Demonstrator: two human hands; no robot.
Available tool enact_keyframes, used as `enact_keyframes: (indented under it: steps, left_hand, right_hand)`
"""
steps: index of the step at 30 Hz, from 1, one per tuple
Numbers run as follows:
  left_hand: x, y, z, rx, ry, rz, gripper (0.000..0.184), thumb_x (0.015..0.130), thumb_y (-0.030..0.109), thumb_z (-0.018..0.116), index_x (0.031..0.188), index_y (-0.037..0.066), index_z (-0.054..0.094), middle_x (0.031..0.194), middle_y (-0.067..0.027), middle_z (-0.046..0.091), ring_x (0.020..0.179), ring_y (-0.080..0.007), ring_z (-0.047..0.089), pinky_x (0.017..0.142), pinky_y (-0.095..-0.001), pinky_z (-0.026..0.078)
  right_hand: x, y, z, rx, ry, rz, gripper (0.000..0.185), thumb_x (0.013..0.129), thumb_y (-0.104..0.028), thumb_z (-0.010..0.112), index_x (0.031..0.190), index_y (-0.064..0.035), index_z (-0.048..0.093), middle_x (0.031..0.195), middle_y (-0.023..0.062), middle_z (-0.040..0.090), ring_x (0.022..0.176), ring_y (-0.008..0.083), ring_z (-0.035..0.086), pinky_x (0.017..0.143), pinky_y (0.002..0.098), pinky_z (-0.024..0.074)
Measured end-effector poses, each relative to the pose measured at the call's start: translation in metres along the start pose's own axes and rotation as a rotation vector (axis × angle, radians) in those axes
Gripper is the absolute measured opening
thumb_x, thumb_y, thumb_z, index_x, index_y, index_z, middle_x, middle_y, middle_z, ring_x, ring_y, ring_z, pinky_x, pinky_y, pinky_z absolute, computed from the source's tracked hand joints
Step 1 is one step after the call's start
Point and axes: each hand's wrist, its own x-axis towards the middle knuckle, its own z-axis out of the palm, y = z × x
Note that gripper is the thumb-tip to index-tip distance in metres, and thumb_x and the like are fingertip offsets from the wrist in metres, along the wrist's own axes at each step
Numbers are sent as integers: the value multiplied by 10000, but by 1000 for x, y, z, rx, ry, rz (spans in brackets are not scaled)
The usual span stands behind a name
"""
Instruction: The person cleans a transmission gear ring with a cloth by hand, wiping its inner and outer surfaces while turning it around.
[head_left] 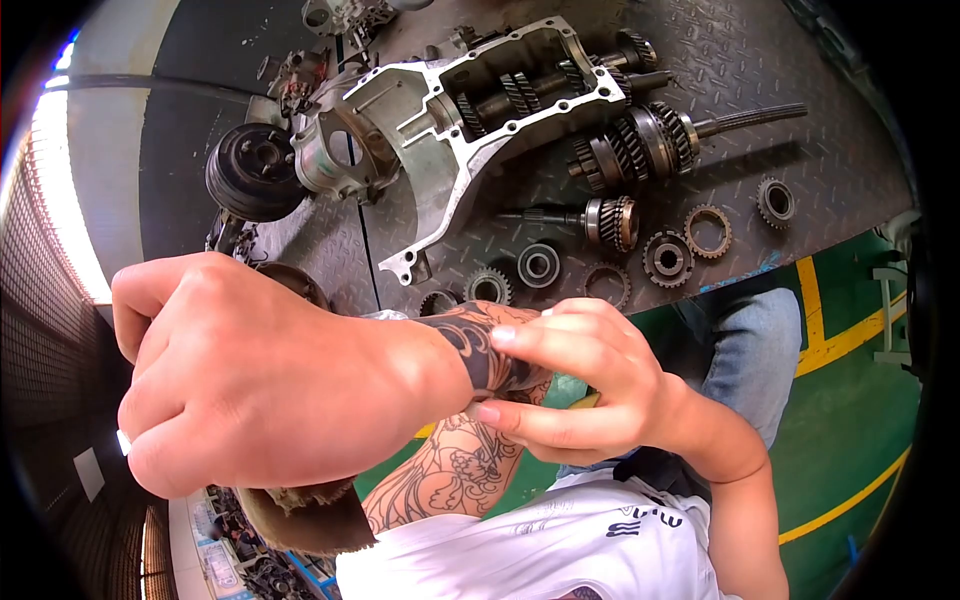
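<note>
My left hand point(270, 375) is a closed fist in the left foreground, its back to the camera. The curled fingers hide whatever may be inside. Dark tattoos cover the left forearm point(475, 340) behind it. Fingertips of my right hand point(590, 385) rest on that forearm near the wrist, thumb and index finger apart on either side. I see no object in the right hand. A brownish curved piece with a ragged edge point(310, 520) shows just below the fist; whether the fist touches it, I cannot tell.
Beyond the hands, a metal-plate table point(740, 60) bears an opened gearbox housing point(450, 150), a gear shaft point(650, 140), a shorter shaft point(600, 222), a bearing point(539, 265) and several gear rings point(708, 232). A black pulley-like wheel point(255, 172) stands left. Yellow lines mark the green floor point(840, 430).
</note>
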Motion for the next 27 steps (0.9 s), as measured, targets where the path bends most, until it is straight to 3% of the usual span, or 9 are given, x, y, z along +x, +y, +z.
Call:
enact_keyframes:
  steps: [7, 12, 21, 27]
  left_hand:
    - [-1, 1, 0, 5, 8, -3, 132, 971, 113, 567, 884, 67, 655, 685, -106, 676, 672, -268, 655, 695, -437, 483]
    - [-1, 2, 1, 14, 5, 10, 130, 971, 114, 571, 888, 62, 656, 686, -118, 676, 669, -272, 655, 690, -435, 480]
    - [1, 5, 5, 3, -1, 13, 140, 979, 122, 565, 893, 67, 660, 700, -123, 686, 669, -276, 658, 684, -440, 478]
    - [0, 5, 2, 21, -3, 21, 133, 978, 125, 574, 893, 72, 661, 698, -109, 686, 673, -268, 660, 689, -436, 484]
  right_hand:
    - [3, -2, 7, 8, 54, 34, 432, 676, -108, 842, 1083, -237, 775, 1349, 185, 592, 1004, 284, 637, 809, 391, 518]
    - [5, -3, 4, 6, 108, 2, 358, 745, -203, 857, 1095, -194, 786, 1329, 164, 628, 942, 227, 664, 789, 345, 523]
    - [-1, -2, 3, -10, 35, -13, 417, 670, -127, 851, 1070, -225, 786, 1383, 195, 579, 1012, 280, 640, 825, 387, 522]
    - [-5, 5, 5, -11, -11, -17, 457, 687, -151, 854, 1127, -244, 769, 1411, 205, 546, 1052, 307, 635, 844, 422, 514]
